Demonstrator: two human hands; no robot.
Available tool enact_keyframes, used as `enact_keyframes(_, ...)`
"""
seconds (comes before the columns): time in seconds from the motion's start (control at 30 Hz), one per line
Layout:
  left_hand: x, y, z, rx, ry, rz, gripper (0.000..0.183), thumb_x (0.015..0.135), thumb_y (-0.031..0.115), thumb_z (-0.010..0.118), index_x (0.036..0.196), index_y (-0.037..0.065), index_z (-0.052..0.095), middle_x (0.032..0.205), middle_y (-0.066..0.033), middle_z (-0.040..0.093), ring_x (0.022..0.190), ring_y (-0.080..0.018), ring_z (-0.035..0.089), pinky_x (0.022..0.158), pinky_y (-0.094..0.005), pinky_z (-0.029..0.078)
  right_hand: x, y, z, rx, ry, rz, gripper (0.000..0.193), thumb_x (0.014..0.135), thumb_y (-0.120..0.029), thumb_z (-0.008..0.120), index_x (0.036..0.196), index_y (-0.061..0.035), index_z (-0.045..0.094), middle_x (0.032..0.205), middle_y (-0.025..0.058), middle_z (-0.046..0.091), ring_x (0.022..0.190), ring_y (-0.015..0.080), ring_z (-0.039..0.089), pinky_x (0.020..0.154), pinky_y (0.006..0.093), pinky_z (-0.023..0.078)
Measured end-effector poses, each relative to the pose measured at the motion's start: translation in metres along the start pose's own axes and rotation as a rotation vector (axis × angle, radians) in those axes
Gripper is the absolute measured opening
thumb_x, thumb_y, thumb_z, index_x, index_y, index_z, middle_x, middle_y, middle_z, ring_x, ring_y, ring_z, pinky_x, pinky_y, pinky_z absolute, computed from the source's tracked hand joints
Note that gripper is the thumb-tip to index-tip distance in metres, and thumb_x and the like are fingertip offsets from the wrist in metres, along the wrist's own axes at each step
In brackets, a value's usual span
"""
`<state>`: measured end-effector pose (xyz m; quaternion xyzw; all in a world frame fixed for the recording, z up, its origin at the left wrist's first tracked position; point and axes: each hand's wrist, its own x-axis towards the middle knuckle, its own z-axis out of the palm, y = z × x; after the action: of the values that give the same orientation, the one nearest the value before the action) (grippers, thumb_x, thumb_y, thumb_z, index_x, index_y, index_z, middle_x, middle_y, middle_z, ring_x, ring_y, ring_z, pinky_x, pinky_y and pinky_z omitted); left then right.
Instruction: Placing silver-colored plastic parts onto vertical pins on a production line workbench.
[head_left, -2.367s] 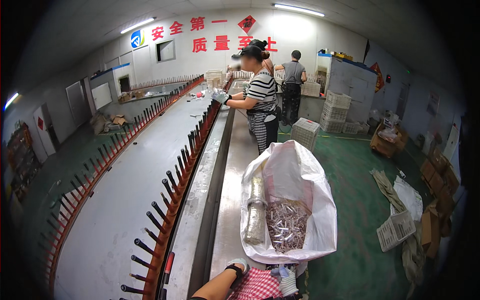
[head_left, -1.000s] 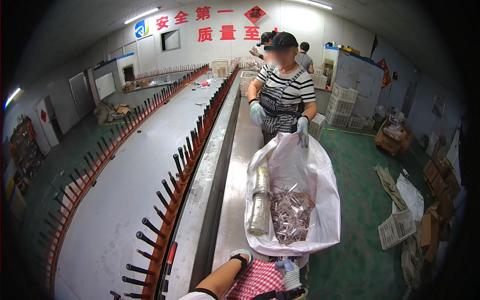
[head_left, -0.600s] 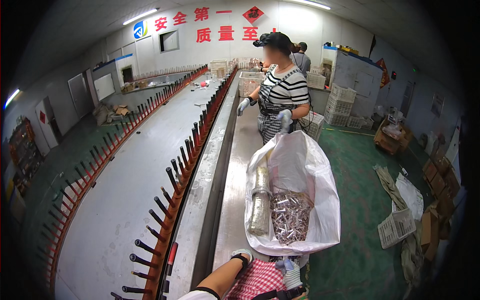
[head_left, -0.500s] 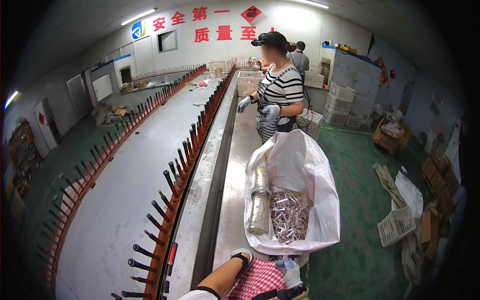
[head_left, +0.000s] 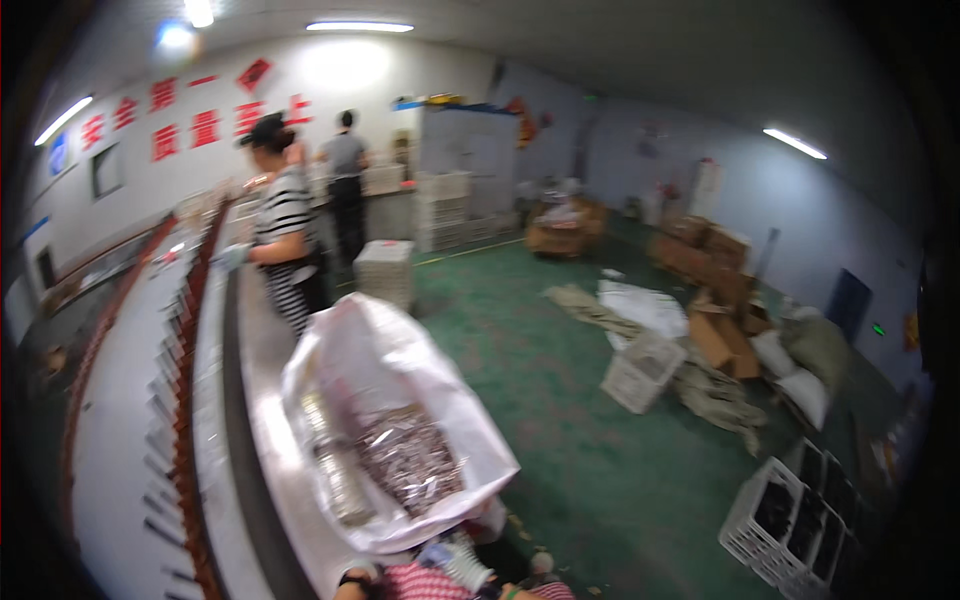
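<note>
1. View has swung right since earlier; the white sack (head_left: 400, 400) of shiny bits sits just above my left hand (head_left: 352, 584) on the table (head_left: 262, 400).
2. Both hands are cut off, so can't tell their grip.
3. Striped-shirt person (head_left: 285, 245) has turned sideways.

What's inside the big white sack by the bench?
The white sack stands open, holding a heap of small shiny metallic pieces and a clear wrapped bundle against its left wall. Anything beneath the heap is covered; motion blur hides what the pieces are.

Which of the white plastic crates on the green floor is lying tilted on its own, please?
The single white crate mid-floor, beside the crumpled sheets; it sits askew and alone, while the crates at lower right stand together in a row.
</note>
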<state>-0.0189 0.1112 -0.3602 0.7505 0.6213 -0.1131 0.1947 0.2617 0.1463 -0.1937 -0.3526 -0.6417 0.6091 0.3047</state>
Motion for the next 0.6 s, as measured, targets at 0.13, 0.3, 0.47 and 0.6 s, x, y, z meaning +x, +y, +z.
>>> enact_keyframes(0.13, 0.006, 0.069, -0.111, -0.071, -0.511, -0.183, 0.047, 0.069, 0.048, 0.060, 0.107, 0.020, 0.062, 0.118, -0.0073, 0.056, 0.107, -0.0273, 0.053, 0.090, -0.0367, 0.042, -0.013, 0.005, -0.024, 0.415, 0.128, 0.232, 0.036, 0.091, -0.032, 0.046, 0.092, -0.0006, 0.062, 0.082, 0.0039, 0.062, 0.079, 0.0130, 0.058, 0.077, 0.0266, 0.045)
enact_keyframes(0.3, 0.010, 0.075, -0.121, -0.023, -0.547, -0.256, 0.046, 0.066, 0.048, 0.064, 0.103, 0.020, 0.065, 0.116, -0.0068, 0.057, 0.107, -0.0268, 0.053, 0.088, -0.0366, 0.043, -0.012, -0.034, -0.019, 0.488, 0.105, 0.266, 0.031, 0.092, -0.028, 0.045, 0.090, -0.0012, 0.060, 0.085, 0.0052, 0.062, 0.081, 0.0134, 0.058, 0.080, 0.0272, 0.046)
enact_keyframes(0.47, 0.002, 0.108, -0.159, -0.026, -0.421, -0.247, 0.047, 0.063, 0.047, 0.068, 0.100, 0.018, 0.066, 0.109, -0.0079, 0.060, 0.101, -0.0257, 0.057, 0.086, -0.0349, 0.045, -0.010, -0.034, -0.034, 0.436, 0.097, 0.266, 0.031, 0.092, -0.027, 0.046, 0.097, 0.0012, 0.059, 0.089, 0.0072, 0.062, 0.082, 0.0148, 0.058, 0.079, 0.0284, 0.046)
enact_keyframes(0.6, -0.014, 0.104, -0.167, -0.144, -0.342, -0.223, 0.051, 0.058, 0.047, 0.072, 0.098, 0.016, 0.066, 0.101, -0.0083, 0.063, 0.096, -0.0246, 0.059, 0.083, -0.0336, 0.046, 0.003, 0.027, -0.035, 0.100, 0.165, 0.179, 0.033, 0.091, -0.029, 0.048, 0.098, 0.0009, 0.060, 0.088, 0.0075, 0.063, 0.083, 0.0159, 0.058, 0.080, 0.0288, 0.045)
